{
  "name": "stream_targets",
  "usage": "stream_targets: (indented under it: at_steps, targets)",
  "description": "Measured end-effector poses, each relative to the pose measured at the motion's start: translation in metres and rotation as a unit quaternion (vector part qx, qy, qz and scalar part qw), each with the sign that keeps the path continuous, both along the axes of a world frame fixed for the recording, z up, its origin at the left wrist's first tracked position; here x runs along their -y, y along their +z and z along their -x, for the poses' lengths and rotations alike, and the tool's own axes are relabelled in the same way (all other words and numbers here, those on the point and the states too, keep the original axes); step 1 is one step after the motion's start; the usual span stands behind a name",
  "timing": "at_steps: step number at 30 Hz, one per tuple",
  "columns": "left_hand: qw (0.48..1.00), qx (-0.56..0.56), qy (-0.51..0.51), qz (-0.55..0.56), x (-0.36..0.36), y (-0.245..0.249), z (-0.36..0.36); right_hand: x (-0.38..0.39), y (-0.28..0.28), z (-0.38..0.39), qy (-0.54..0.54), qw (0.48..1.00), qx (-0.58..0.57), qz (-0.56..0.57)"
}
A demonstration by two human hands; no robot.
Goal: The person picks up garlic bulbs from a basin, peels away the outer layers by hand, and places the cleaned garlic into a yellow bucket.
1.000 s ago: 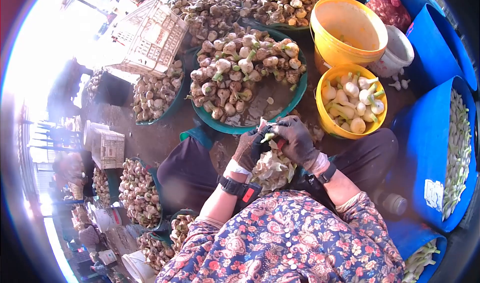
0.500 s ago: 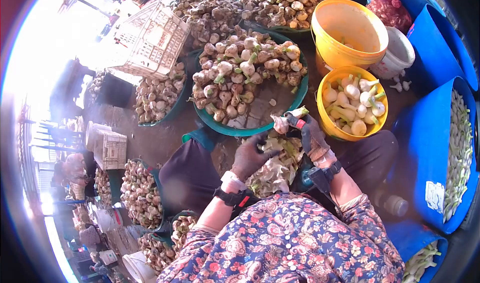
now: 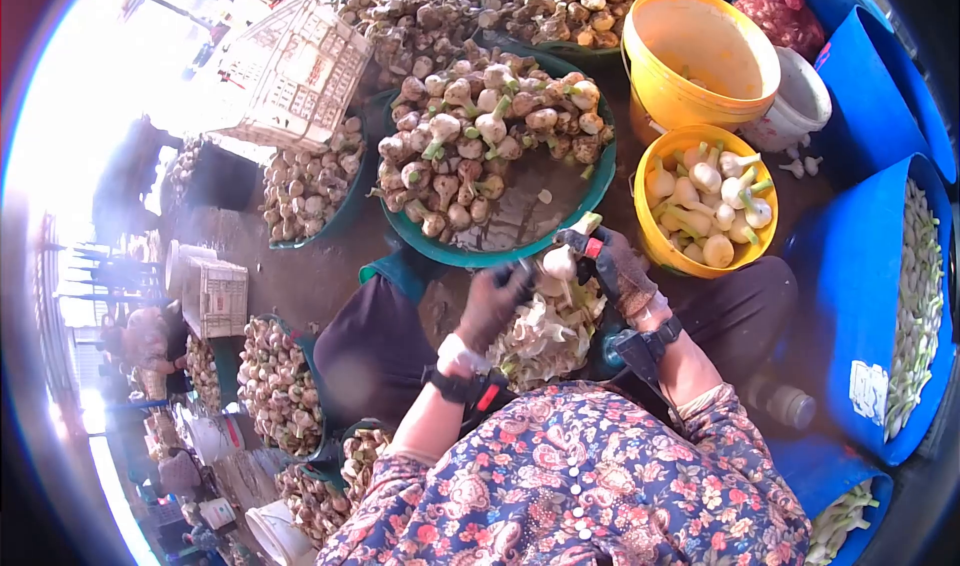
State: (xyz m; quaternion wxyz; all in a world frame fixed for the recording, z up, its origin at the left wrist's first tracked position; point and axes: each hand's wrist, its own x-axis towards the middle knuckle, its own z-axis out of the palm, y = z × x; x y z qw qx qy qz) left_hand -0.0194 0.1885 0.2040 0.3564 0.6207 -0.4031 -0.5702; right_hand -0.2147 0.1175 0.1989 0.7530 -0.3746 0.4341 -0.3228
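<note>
- Head view: the seated person's right hand (image 3: 622,274), in a dark, worn glove, has its fingers clamped on a pale, round garlic bulb (image 3: 559,264) with a short green stem. The bulb hangs above a crumpled heap of whitish, papery garlic skins (image 3: 545,338) between the person's knees.
- A small red item (image 3: 593,248) shows at those same fingers; from here I can't make out whether it is a tool or a band.
- The left hand (image 3: 492,301), gloved alike, is just beside the bulb. Its fingertips are blurred, so I can't tell whether they are apart or pinching a scrap of skin.
- Beyond the hands sits a wide, round green basin (image 3: 478,259) heaped with dirty, unpeeled bulbs. To the right of it stands a round yellow plastic bucket (image 3: 660,252) holding cleaner white ones.
- What could go wrong, to my eye: the bulb looks smooth, and a loose grip through the glove might let it slip into the skins. If the red item belongs to a blade, the left fingers are near enough to be nicked.
- The bucket is well filled, so a bulb dropped in carelessly could roll off onto the floor, where a few loose white bulbs (image 3: 797,168) lie.
</note>
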Motion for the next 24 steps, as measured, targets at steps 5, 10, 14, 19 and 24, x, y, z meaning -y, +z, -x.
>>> stream_targets:
  at_steps: [5,10,14,19,24]
  targets:
    - [0.996,-0.080,-0.046,0.011,0.036,0.002,0.008,-0.005,-0.004,-0.010,0.131,0.981,-0.032,0.137]
    - [0.986,-0.119,0.080,0.083,0.022,0.024,0.008,-0.002,-0.018,0.000,0.097,0.975,-0.197,0.030]
    - [0.911,0.237,-0.335,-0.047,0.005,0.010,-0.027,0.002,-0.035,0.000,0.006,0.982,-0.086,-0.166]
    - [0.854,0.488,-0.178,-0.046,0.045,-0.068,-0.073,0.040,-0.023,0.012,-0.151,0.912,0.331,-0.190]
    - [0.840,0.539,0.058,-0.032,0.120,-0.108,-0.082,0.082,0.056,0.059,-0.104,0.873,0.473,-0.051]
